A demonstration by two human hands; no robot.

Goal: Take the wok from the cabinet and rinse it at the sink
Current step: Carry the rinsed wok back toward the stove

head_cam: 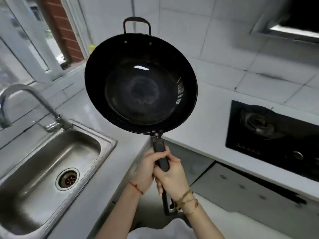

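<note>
A black wok (140, 83) with a loop handle at its far rim is held up in the air over the corner of the counter, its empty bowl facing me. Both hands grip its long black handle: my left hand (146, 171) wraps it from the left, my right hand (172, 180) from the right and a little lower. The handle's end sticks out below my right wrist. The steel sink (51, 163) lies lower left, dry, with its drain visible. The curved faucet (34, 104) stands at the sink's back edge.
A black gas hob (272, 135) is set in the white counter on the right, with a range hood (293, 23) above it. Cabinet fronts (233, 183) run under the hob. A window (34, 31) is at the upper left.
</note>
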